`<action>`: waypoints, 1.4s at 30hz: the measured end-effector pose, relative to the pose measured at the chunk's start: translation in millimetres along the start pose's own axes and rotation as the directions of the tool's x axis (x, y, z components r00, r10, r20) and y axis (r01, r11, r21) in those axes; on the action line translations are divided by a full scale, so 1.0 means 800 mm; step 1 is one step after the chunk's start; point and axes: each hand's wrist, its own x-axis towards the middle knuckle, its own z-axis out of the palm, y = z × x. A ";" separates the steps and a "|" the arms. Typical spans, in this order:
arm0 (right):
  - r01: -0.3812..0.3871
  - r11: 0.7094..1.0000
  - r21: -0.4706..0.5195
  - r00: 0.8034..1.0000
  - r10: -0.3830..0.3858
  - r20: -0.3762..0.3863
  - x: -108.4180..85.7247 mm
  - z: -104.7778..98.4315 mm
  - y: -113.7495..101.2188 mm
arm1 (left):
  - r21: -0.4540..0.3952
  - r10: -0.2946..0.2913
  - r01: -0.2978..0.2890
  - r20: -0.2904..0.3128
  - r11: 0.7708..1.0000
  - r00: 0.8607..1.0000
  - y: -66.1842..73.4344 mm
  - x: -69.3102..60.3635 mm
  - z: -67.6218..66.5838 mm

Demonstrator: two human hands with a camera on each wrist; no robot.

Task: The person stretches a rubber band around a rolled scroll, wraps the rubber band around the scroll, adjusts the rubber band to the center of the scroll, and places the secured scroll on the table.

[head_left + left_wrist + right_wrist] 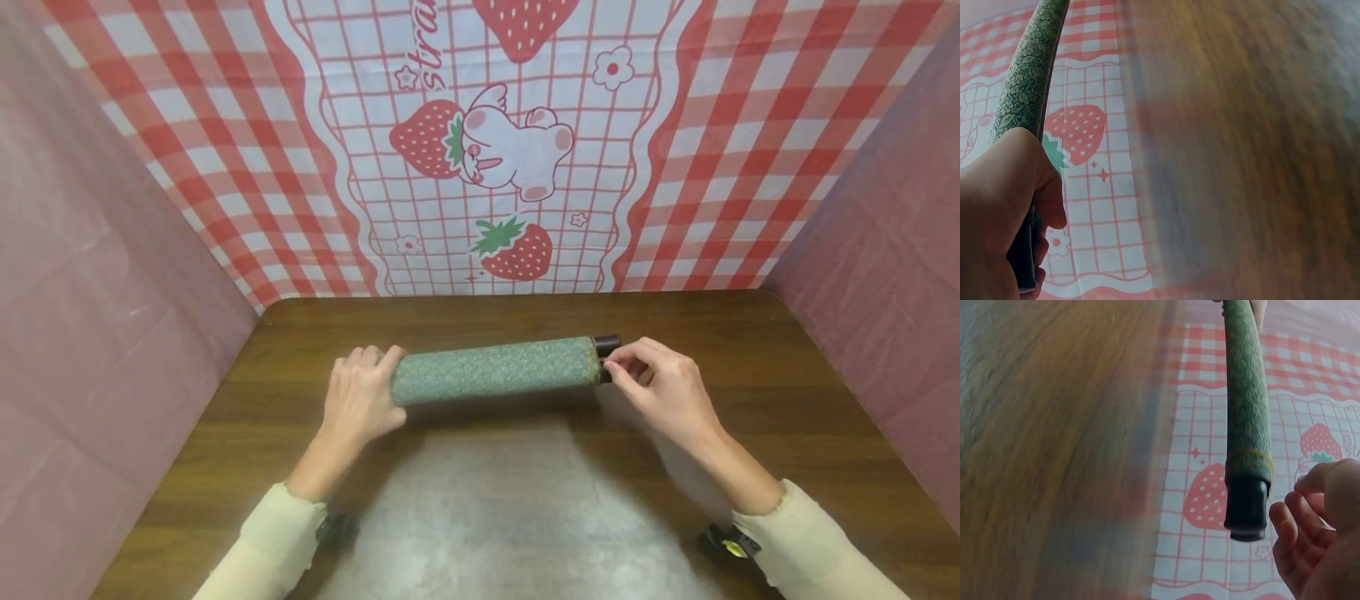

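A rolled scroll (495,371) with green patterned backing is held above the table, slanting slightly up to the right. Dark rod ends (1246,509) stick out at its right end. Around that end runs a thin yellowish rubber band (1254,452), bulging toward my right hand. My left hand (362,392) grips the scroll's left end, thumb on the near side; in the left wrist view a dark rod end (1022,256) shows below the palm. At the other end my right hand (667,392) has thumb and forefinger together at the band, seemingly pinching it; the fingertips partly hide the contact.
Beneath the hands lies a brown wood-grain table (247,433) with a bright glare in its middle. A red-and-white strawberry-print cloth (652,167) hangs along the back edge. Pink sheets (90,333) hang at both sides.
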 end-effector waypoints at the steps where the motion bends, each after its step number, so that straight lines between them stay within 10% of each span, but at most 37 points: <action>1: 0.000 1.000 -0.002 1.000 0.000 0.001 0.000 -0.001 0.002 | -0.001 0.003 -0.003 -0.001 1.000 1.000 -0.001 -0.001 0.000; 21: 0.170 0.981 -0.092 0.984 -0.163 0.079 0.000 -0.008 0.019 | -0.023 0.121 -0.125 -0.105 0.992 0.987 -0.011 -0.007 0.003; 36: 0.487 0.857 -0.168 0.872 -0.466 0.148 0.002 -0.019 0.023 | -0.022 0.186 -0.190 -0.122 0.981 0.975 -0.012 -0.008 0.004; 42: 0.513 0.840 -0.176 0.857 -0.489 0.164 0.003 -0.021 0.024 | -0.022 0.202 -0.207 -0.126 0.978 0.971 -0.011 -0.006 0.004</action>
